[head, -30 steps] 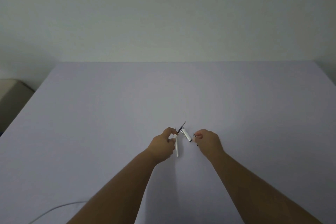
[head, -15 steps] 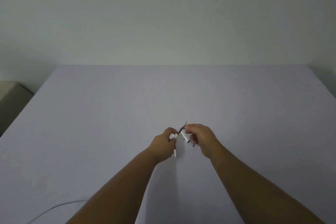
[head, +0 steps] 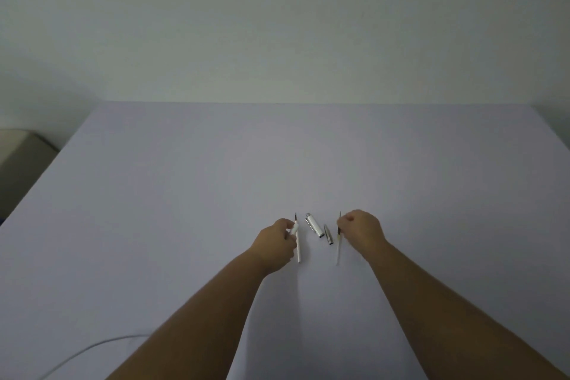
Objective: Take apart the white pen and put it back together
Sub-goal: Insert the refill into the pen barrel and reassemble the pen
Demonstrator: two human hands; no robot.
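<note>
Over bare table, left hand pinches barrel, right hand refill.

White pen in separate pieces on table, cap between two slim parts

Left hand and right hand each gripping a pen part (cap between them)

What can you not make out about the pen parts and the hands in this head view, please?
- Left hand: its fingertips are curled out of sight, so the exact grip on the white pen barrel is hidden.
- Right hand: the thin refill is too small to show details.
- Cap and small metal piece: too small to identify.
- Cable: cut off by the bottom edge.
</note>
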